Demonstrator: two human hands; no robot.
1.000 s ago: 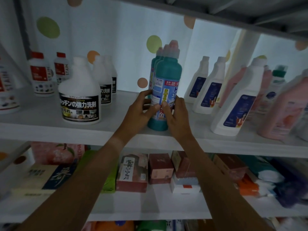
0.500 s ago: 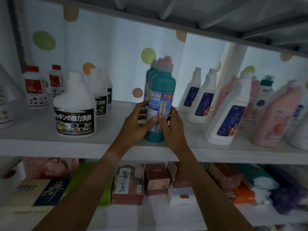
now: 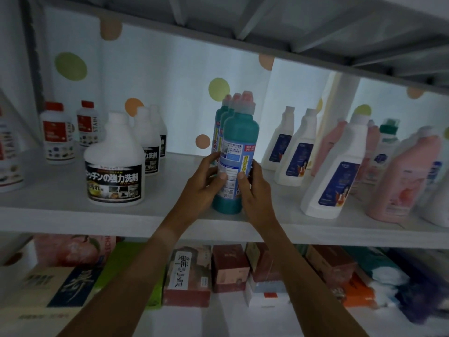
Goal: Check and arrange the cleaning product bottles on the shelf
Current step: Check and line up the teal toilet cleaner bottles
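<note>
Both hands grip the front teal bottle [image 3: 239,152], which stands upright near the front edge of the shelf [image 3: 73,215], at the head of a file of matching teal bottles [image 3: 220,122]. The left hand [image 3: 202,184] wraps the bottle's left side with the thumb pressed on the label, and the right hand [image 3: 255,186] wraps the right side with its thumb likewise on the label; the fingers of both curl around the lower half of the body, so the hold sits low and the tall upper part and cap rise unsupported above it. The main risk, judged from this arrangement, is tipping: a bottle held below its middle can lean at the top if it is twisted or pushed quickly. Directly behind the grip, the other teal bottles stand very close (whether they touch the held one cannot be determined), so a backward push could knock them over in sequence. In front of the grip and below it lies the shelf edge; a pull toward the person could slide the base off the board and onto the boxes [image 3: 228,271] on the lower level. To the left of the grip the large white bottle [image 3: 114,164] stands well apart, and to the right the slanted white bottles [image 3: 295,152] are nearer, so a sideways shift rightward carries more chance of contact. A smooth label under the thumbs may also permit slippage during rotation.
</note>
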